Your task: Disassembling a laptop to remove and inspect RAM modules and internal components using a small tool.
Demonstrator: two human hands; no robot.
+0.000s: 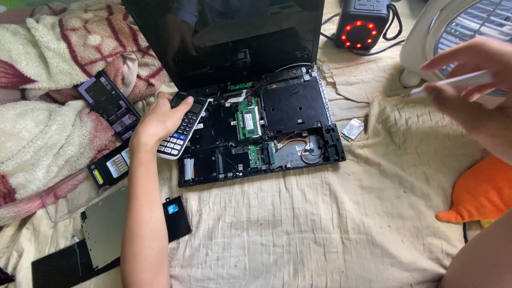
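1. The left hand (160, 120) has its grip clamped on a scientific calculator (184, 128), fingers wrapped over the top end by its little display, key side facing up
2. The calculator is held tilted over the left edge of an opened laptop (261, 128), whose keyboard deck is off so that the inner frame shows
3. Inside the laptop a green memory module (248, 118) sits near the middle, a smaller green board (257, 154) lies below it, and a flat black drive bay (293, 104) fills the right part; the dark screen (234, 37) stands up behind
4. The right hand (472, 88) is raised at the right edge of the view, blurred, its grip closed on a slim white stick-like tool (453, 82); what kind of tool it is cannot be told
5. A small loose card (352, 129) lies on the beige bedsheet (330, 224) just right of the laptop
6. Left of the forearm lie a dark phone (109, 104) on a fleece blanket (48, 138), a black battery pack (109, 168), and a grey metal plate (104, 226)
7. An orange plush toy (480, 194) rests at the right, and a black device with a ring of red lights (361, 24) stands behind, beside a white fan (453, 32)
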